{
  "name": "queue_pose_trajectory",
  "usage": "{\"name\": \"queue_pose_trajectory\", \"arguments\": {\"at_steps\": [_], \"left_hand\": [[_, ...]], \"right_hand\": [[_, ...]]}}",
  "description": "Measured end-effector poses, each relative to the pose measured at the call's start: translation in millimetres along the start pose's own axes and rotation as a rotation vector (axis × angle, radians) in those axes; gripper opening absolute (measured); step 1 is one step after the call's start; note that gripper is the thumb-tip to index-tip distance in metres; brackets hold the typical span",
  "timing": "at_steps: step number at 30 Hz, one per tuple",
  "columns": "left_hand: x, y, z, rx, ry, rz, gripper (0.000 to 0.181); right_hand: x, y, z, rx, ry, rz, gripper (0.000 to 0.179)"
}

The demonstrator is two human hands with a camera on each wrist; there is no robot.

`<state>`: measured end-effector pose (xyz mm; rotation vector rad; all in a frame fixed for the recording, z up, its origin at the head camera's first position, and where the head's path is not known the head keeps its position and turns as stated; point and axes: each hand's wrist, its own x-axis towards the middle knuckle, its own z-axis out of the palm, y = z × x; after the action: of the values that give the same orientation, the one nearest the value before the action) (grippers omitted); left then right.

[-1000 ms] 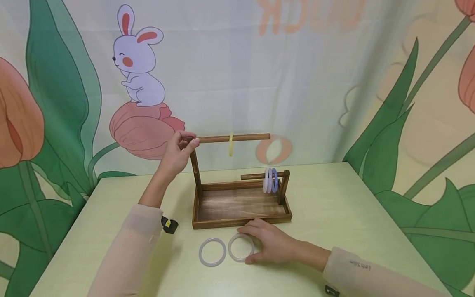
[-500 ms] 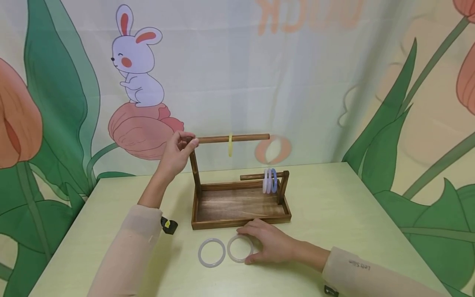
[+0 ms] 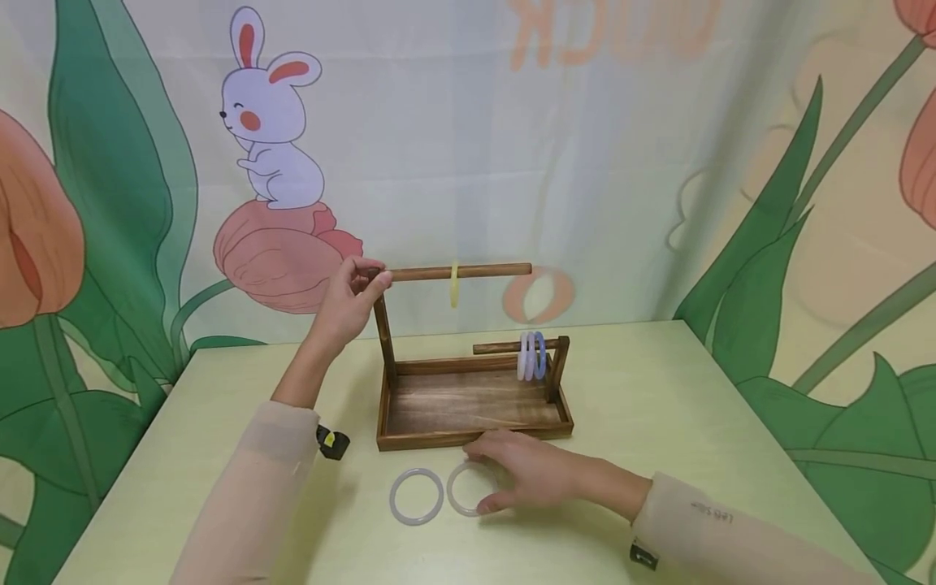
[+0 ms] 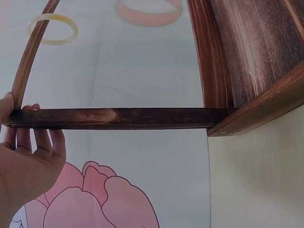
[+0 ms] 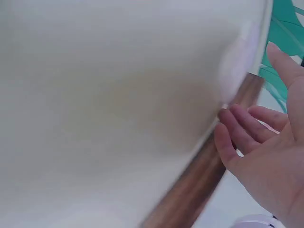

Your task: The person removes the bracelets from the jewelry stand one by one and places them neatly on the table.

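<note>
In the head view, my left hand (image 3: 347, 301) grips the top corner of a brown wooden bangle stand (image 3: 475, 443), where the post meets the upper bar. The left wrist view shows the fingers (image 4: 42, 142) curled round the post's end. A yellow bangle (image 3: 455, 286) hangs midway along that bar. My right hand (image 3: 537, 471) hovers over a pale translucent bangle (image 3: 451, 490) on the table, thumb and fingers spread, partly covering its right side. Any contact with it is unclear. Another greyish bangle (image 3: 393, 497) lies flat just left of it.
Two pale bangles and a blue bangle (image 3: 541, 356) hang on the stand's short lower bar (image 3: 490, 349). The tray's front edge is close behind my right fingers. A printed curtain (image 3: 585, 162) stands behind the pale green table (image 3: 643, 406).
My right hand has shifted slightly left and its wrist has turned, covering more of the pale bangle's right side. The left hand keeps its grip on the stand, and the bangles stay put.
</note>
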<state>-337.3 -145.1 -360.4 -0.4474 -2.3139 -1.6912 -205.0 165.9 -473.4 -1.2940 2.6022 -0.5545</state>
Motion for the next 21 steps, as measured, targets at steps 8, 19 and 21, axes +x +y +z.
{"name": "queue_pose_trajectory", "arguments": {"at_steps": [8, 19, 21], "left_hand": [[-1.8, 2.4, 0.4, -0.019, 0.003, 0.005, 0.039], [2.6, 0.8, 0.2, -0.020, -0.016, 0.014, 0.039], [3.2, -0.2, 0.7, -0.014, -0.011, 0.016, 0.039]], "right_hand": [[11.9, -18.3, -43.4, 0.011, 0.047, -0.075, 0.063], [36.1, -29.6, -115.6, 0.033, 0.365, -0.184, 0.041], [43.4, -29.3, -126.5, 0.035, 0.427, -0.219, 0.041]]}}
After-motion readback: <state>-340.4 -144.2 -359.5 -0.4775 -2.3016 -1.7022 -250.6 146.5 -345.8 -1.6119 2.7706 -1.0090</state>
